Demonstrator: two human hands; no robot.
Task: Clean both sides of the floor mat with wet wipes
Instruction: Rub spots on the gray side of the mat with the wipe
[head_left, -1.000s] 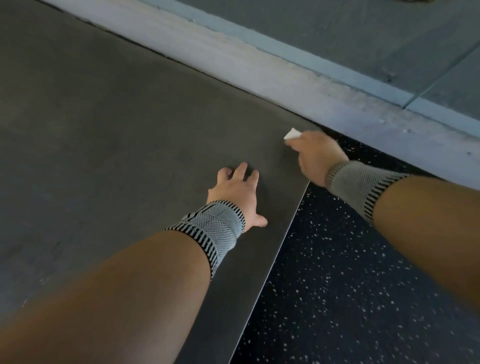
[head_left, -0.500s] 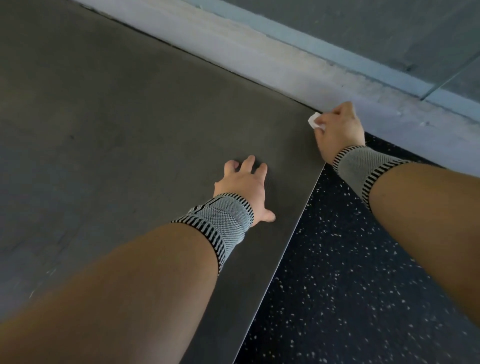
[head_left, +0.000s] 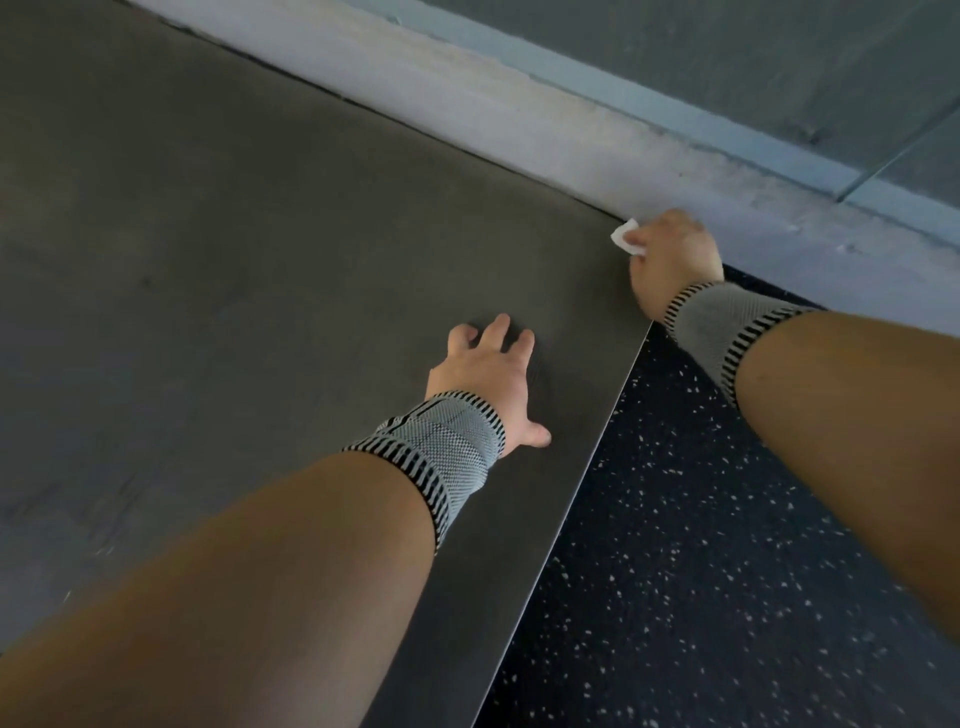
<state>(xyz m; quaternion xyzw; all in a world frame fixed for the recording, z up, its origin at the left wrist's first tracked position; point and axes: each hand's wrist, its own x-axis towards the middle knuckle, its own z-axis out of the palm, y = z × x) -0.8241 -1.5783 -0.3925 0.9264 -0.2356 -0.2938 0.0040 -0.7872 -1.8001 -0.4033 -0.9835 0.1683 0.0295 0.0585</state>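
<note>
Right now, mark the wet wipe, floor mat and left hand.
wet wipe (head_left: 625, 236): head view, white corner showing.
floor mat (head_left: 270, 249): head view, bare top surface.
left hand (head_left: 480, 376): head view, back of hand.

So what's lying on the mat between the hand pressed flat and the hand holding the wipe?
Nothing: the head view shows only bare grey mat between the left hand and the right hand gripping the white wipe at the mat's far corner.

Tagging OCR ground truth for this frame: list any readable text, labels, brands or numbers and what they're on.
None readable.
Floor mat: plain grey, no print.
Wet wipe in the right hand: blank white.
Wrist bands: striped knit pattern only, no logo visible.
Speckled floor and wall base: no markings.
</note>
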